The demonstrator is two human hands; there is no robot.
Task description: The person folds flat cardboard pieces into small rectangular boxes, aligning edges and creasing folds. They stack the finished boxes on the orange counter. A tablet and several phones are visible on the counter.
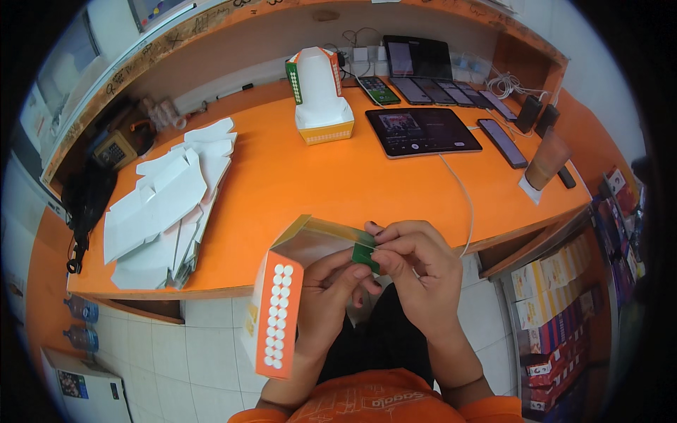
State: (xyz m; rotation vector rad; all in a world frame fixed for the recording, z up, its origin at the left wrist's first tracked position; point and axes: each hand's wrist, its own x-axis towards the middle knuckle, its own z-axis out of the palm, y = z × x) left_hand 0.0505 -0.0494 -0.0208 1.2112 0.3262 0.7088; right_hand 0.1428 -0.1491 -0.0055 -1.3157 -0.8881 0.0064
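Observation:
A partly folded cardboard box (279, 310) with an orange side, rows of white dots and a yellow edge is held in front of my body. My left hand (326, 296) is closed on it, the thumb near a green flap (364, 255) at its right end. My right hand (425, 273) pinches that same flap between thumb and fingers. The box's panels hide part of my left hand. Beyond, on the orange table (282, 187), stand folded boxes (324, 132), white inside, one upright behind a low yellow-sided one.
A pile of flat white box blanks (166, 204) lies on the table's left. At the back right are a tablet (422, 132), several phones (502, 143), cables and a cup (548, 161) of brown drink. Shelves (553, 303) with packages stand at the right.

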